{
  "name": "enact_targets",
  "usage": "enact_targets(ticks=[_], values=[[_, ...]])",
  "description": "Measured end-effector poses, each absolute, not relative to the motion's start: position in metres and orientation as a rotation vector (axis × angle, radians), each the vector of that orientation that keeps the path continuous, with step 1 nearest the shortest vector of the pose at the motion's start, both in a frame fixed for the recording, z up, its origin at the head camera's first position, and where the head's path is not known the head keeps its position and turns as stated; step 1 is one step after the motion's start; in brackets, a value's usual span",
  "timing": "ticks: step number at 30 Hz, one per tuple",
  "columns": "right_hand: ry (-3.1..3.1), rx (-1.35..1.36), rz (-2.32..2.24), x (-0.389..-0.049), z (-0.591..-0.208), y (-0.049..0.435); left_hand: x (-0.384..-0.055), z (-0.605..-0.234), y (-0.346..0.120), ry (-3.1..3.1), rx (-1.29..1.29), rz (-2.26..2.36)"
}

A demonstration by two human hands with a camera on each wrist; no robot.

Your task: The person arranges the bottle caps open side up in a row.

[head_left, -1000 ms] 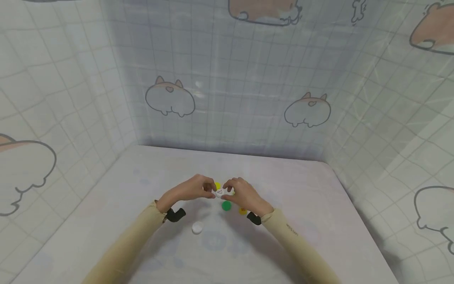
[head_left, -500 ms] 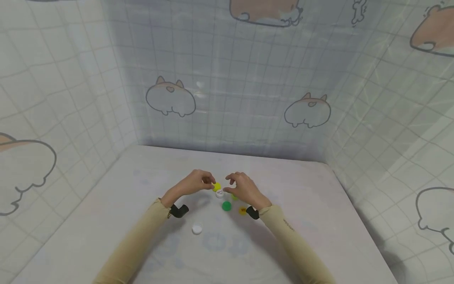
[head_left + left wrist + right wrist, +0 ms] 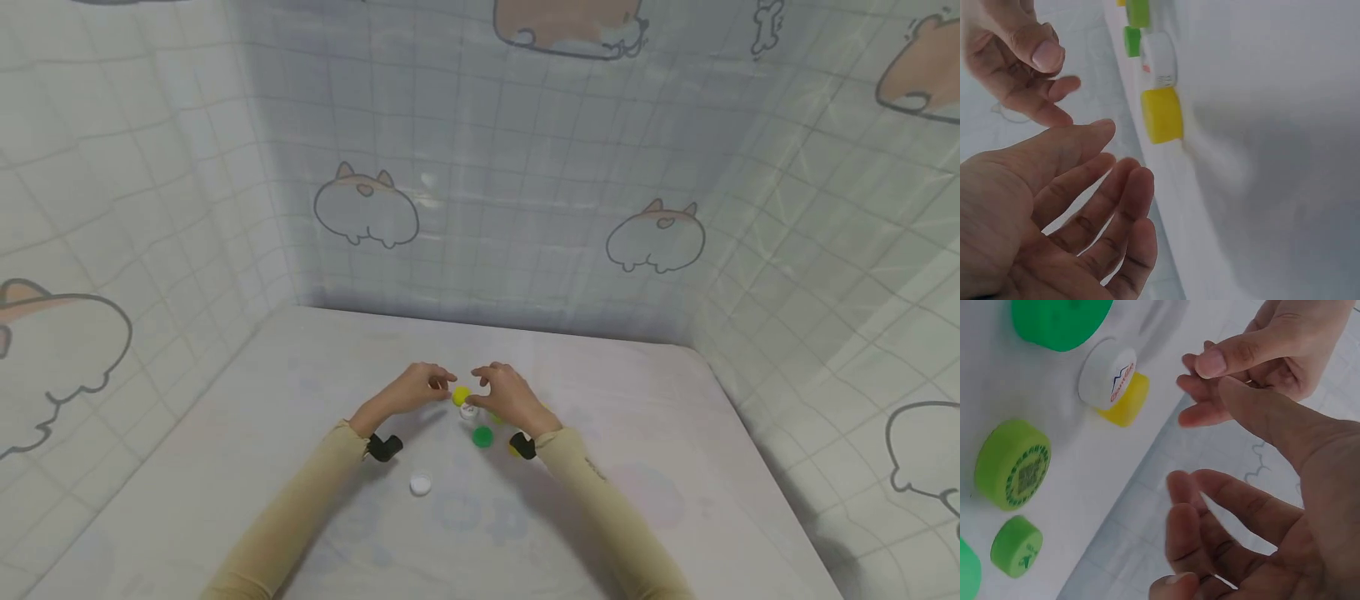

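My left hand hovers over the table to the left of a yellow bottle cap, its loosely bent fingers holding nothing. Opposite it, my right hand is raised too, thumb and fingers spread apart with nothing between them. Beside the yellow cap sits a white bottle cap with a printed logo. Further along the table lie a larger green cap, a light green cap with a printed ring and a small green cap.
Nearer the body, a plain white cap lies on the pale tabletop. Another yellow cap is partly hidden by the right wrist's black camera mount. Patterned curtains enclose the table at the back and both sides.
A second ago both hands were at the printed white cap. They have since let go and risen away from it, and it stays on the table beside the yellow cap.
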State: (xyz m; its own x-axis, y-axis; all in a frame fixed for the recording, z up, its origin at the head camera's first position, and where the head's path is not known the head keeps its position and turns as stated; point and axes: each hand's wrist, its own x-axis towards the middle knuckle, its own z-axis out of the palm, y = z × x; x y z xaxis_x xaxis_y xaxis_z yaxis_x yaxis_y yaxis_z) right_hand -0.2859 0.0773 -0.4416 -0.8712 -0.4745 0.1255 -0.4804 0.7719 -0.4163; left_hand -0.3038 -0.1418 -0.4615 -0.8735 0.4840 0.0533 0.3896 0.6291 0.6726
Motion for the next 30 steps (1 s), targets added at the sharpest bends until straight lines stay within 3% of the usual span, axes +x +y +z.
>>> enact_targets(ticks=[23, 30], values=[[-3.042, 0.854, 0.516, -0.301, -0.471, 0.062, -0.311, -0.481, -0.127, 2.703, 0.681, 0.982], [-3.022, 0.835, 0.646, -0.302, -0.476, 0.061, -0.313, -0.488, -0.126, 2.747, 0.671, 1.028]])
